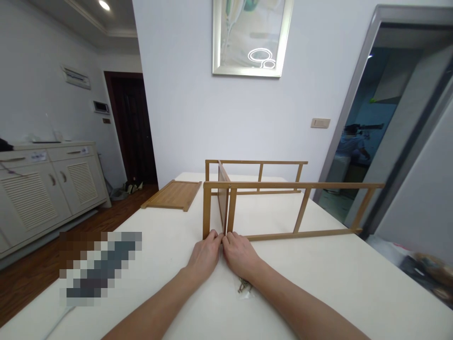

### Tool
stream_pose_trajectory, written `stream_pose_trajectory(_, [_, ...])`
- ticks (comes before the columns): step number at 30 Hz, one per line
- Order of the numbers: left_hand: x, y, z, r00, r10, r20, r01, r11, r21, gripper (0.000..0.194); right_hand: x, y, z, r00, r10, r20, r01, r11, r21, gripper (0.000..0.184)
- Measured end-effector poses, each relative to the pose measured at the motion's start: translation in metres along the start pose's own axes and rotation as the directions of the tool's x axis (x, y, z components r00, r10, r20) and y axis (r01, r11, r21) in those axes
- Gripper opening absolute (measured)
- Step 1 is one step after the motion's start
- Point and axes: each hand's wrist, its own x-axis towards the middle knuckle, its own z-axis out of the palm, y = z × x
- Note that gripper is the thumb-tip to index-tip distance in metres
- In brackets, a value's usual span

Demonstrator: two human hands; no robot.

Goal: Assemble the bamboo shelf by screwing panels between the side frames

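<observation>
A light-brown wooden rack lies on its side, its near ladder-like side frame (304, 185) standing on edge in front of the far side frame (283, 162). Between the two, toward the left end, stands an upright wooden shelf panel (222, 198). My left hand (205, 255) and my right hand (241, 254) meet at the near frame's lower rail, by the foot of that panel. Both have their fingers curled closed on the frame there; the fingertips and the joint beneath are partly hidden. Just below my right hand, several small screws (243, 285) lie with a bit of clear plastic.
Another wooden panel (173, 194) lies flat at the back left of the white table (318, 283). A pixelated object with a cable (102, 267) rests near the left edge. Beyond are a white cabinet (53, 184) and a doorway, with a person (354, 141) inside.
</observation>
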Motion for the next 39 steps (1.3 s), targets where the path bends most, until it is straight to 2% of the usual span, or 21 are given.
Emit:
stream_pose_trajectory(4, [0.000, 0.000, -0.001, 1.000, 0.005, -0.003, -0.005, 1.000, -0.007, 0.033, 0.001, -0.002, 0.000, 0.999, -0.039, 0.010, 0.039, 0.997, -0.064, 0.014])
stream_pose_trajectory(13, [0.000, -0.001, 0.001, 1.000, 0.007, 0.000, -0.007, 1.000, 0.013, 0.035, 0.003, -0.003, 0.003, 0.995, -0.019, 0.099, 0.030, 0.994, -0.104, 0.017])
stream_pose_trajectory(21, [0.001, -0.002, 0.006, 0.999, 0.022, -0.031, -0.022, 1.000, 0.016, 0.035, -0.002, 0.001, -0.005, 0.997, -0.035, 0.070, 0.042, 0.994, -0.097, 0.017])
stream_pose_trajectory(27, [0.000, -0.001, 0.005, 1.000, 0.017, -0.001, -0.017, 1.000, 0.024, 0.030, -0.004, -0.003, -0.012, 0.999, -0.034, 0.020, 0.036, 0.993, -0.109, 0.012])
stream_pose_trajectory(39, [-0.001, -0.001, 0.005, 1.000, 0.010, 0.003, -0.010, 1.000, 0.005, 0.028, -0.003, -0.004, -0.012, 0.999, -0.054, 0.000, 0.053, 0.992, -0.110, 0.008])
